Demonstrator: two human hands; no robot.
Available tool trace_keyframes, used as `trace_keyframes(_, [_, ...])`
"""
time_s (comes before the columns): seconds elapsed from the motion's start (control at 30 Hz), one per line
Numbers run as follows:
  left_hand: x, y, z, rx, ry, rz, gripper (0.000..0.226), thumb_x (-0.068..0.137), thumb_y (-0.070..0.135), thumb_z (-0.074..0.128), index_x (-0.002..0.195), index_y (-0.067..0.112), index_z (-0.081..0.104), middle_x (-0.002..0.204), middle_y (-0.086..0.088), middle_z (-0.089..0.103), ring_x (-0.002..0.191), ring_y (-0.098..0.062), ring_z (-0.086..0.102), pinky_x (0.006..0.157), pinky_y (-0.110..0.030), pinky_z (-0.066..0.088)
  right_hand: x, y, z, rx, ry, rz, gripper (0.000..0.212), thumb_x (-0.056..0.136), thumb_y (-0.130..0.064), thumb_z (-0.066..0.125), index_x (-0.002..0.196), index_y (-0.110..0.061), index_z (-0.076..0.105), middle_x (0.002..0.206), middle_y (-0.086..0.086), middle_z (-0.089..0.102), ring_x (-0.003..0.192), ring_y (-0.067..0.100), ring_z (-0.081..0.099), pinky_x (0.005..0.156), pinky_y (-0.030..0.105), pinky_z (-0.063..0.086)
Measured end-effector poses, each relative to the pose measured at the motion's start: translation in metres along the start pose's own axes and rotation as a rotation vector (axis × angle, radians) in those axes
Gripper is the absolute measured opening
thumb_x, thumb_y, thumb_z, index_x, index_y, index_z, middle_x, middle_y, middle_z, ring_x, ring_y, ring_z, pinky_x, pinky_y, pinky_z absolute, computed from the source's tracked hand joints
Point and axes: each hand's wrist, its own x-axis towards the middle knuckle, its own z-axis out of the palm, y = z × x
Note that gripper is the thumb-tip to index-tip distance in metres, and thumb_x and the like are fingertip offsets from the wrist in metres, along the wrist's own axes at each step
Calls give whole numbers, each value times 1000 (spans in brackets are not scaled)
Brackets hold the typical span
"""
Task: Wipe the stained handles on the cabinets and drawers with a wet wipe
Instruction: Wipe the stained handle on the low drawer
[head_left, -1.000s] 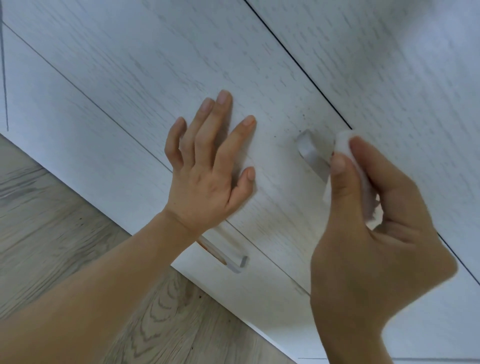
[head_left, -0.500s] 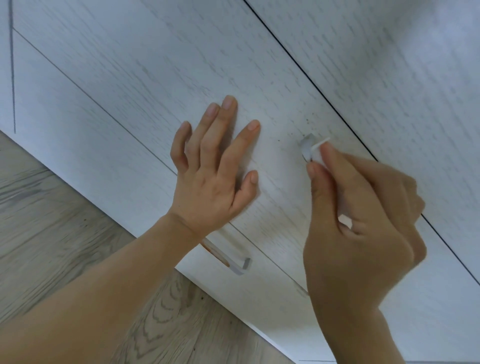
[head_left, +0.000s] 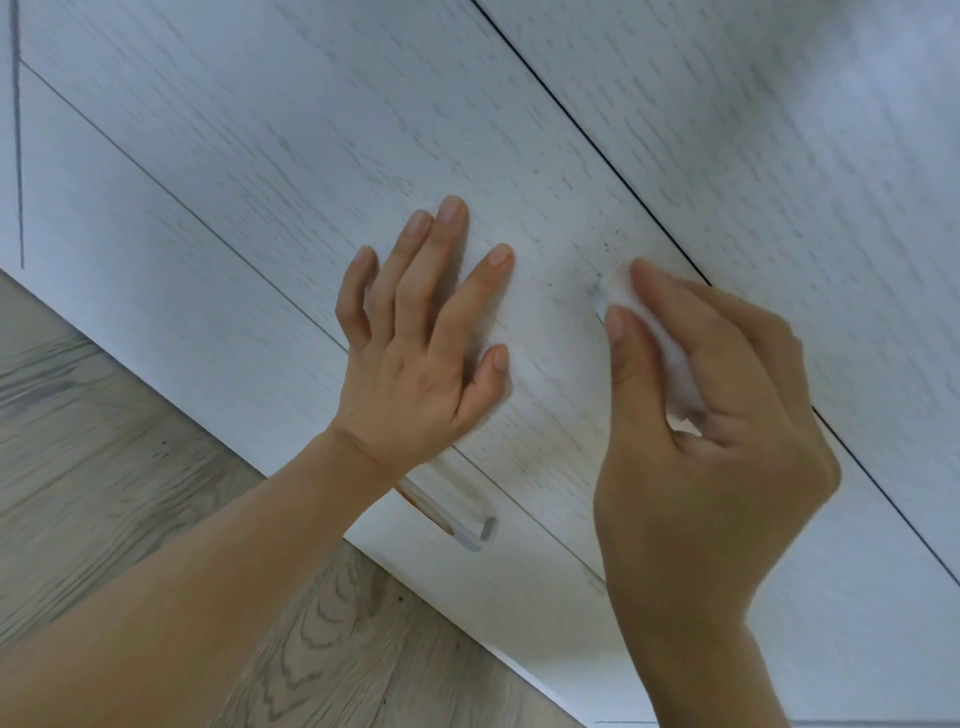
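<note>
My left hand (head_left: 415, 358) lies flat on the white drawer front (head_left: 322, 171), fingers straight and spread. At its three o'clock my right hand (head_left: 711, 436) pinches the wet wipe (head_left: 670, 348) over the upper handle. The lower handle (head_left: 462, 525), orange-stained, sits at six o'clock, above the wooden floor (head_left: 104, 467).

Two hands: left (head_left: 415, 364), right (head_left: 717, 467). One white wipe (head_left: 670, 353). One handle (head_left: 457, 525) clearly visible, lower centre. Three drawer fronts (head_left: 311, 130).

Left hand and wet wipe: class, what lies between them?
In the head view, only bare white drawer front separates the left hand from the wet wipe.
</note>
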Motion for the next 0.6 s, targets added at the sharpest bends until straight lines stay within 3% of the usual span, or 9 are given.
trace_keyframes(0.1, [0,0,0,16,6,8,51,88,33,37,135,16,31,141,-14,24,132,-28,23,111,-40,10,1,6,5,-68,24,-68,15,87,-16,68,102,-13,70,93,-10,59,87,5,54,71,39,51])
trace_keyframes(0.3, [0,-2,0,16,2,14,50,89,34,36,136,16,30,141,-14,24,133,-27,23,111,-41,10,-12,19,-13,-189,3,-142,21,87,-16,70,106,-20,62,94,-14,56,89,-1,45,71,36,44])
trace_keyframes(0.43, [0,-1,-1,2,-5,11,49,90,33,36,136,16,30,141,-14,23,132,-29,24,111,-41,10,-12,17,-22,-70,25,7,18,87,-17,69,102,-23,63,99,-20,56,89,-3,51,82,23,40])
trace_keyframes(0.5, [0,0,-1,8,-5,9,49,90,33,36,135,16,30,141,-14,23,132,-29,24,111,-41,10,-5,9,-19,11,36,100,19,86,-20,68,102,-28,61,102,-21,52,96,5,54,82,20,43])
trace_keyframes(0.6, [0,0,-1,10,1,8,49,89,33,36,135,16,30,141,-14,23,132,-28,24,111,-41,10,2,-1,-14,59,15,139,18,87,-26,67,101,-34,61,98,-20,50,95,11,54,80,36,51])
